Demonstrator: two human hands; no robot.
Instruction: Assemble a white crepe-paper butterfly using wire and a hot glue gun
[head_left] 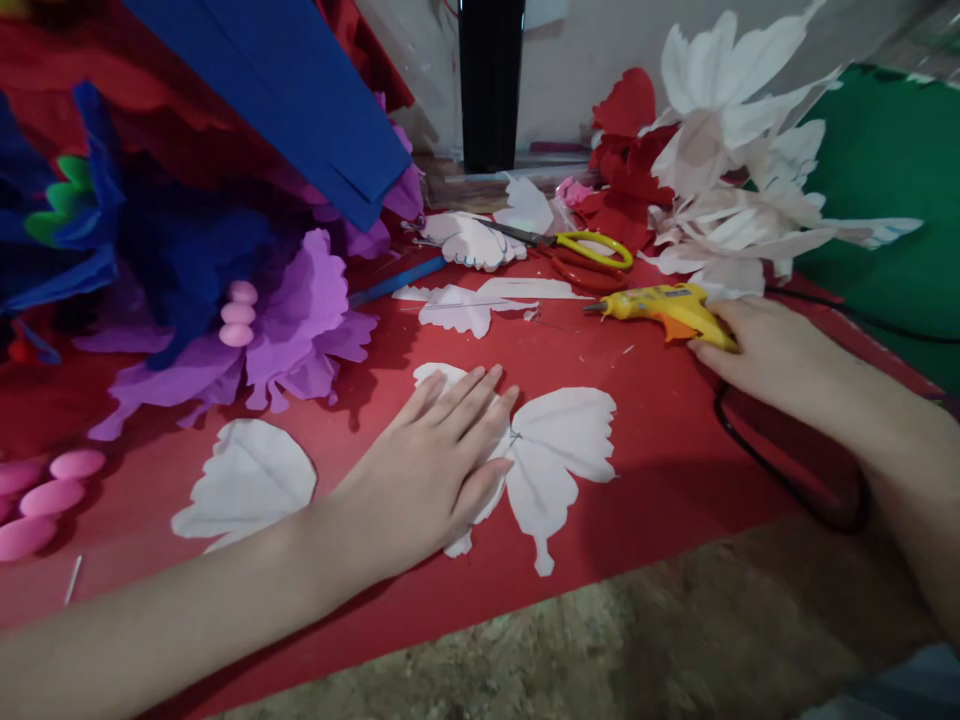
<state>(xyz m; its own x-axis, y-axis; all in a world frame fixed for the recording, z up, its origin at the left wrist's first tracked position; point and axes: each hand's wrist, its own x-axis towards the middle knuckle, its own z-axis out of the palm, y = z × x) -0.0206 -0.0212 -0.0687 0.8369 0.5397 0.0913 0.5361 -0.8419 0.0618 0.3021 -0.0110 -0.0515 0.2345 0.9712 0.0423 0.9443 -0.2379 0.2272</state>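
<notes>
My left hand (431, 465) lies flat, fingers stretched out, on the left wing of a white butterfly cutout (562, 435). The cutout's right wing is spread bare on the red sheet (637, 530). At the right, my right hand (750, 340) has its fingers round the rear end of a yellow glue gun (660, 308), whose nozzle points left. A second white cutout (247, 480) lies by my left forearm, partly covered by it.
Scissors with yellow and red handles (592, 247) lie among white scraps (457, 310) at the back. Purple butterflies (300, 310), blue sheets (300, 90) and pink beads (52, 497) crowd the left. White butterflies (735, 130) stand at back right; a black cord (780, 465) curves below the glue gun.
</notes>
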